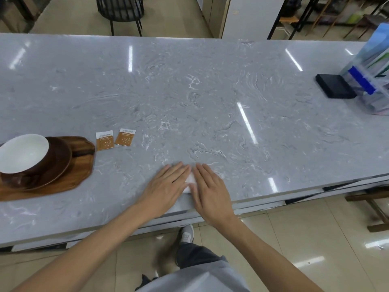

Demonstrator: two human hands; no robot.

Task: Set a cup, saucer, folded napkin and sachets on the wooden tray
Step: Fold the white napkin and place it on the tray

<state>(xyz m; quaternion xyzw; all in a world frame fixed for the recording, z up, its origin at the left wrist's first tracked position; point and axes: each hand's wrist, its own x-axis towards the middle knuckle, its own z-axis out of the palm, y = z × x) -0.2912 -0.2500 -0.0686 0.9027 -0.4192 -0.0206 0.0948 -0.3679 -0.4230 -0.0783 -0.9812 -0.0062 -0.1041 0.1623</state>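
A white napkin (190, 180) lies near the counter's front edge, mostly hidden under my hands. My left hand (166, 187) and my right hand (210, 186) press flat on it side by side with straight fingers. At the far left a brown cup with a white inside (23, 157) sits on a brown saucer (61, 163), both on the wooden tray (82, 165). Two brown and white sachets (104, 140) (125, 137) lie on the counter just right of the tray.
The grey marble counter (210, 102) stretches wide. A black box (334, 86) and a clear organiser with blue items (370, 81) stand at the far right. A dark chair (121, 11) stands beyond the far edge. My foot (187, 233) shows below.
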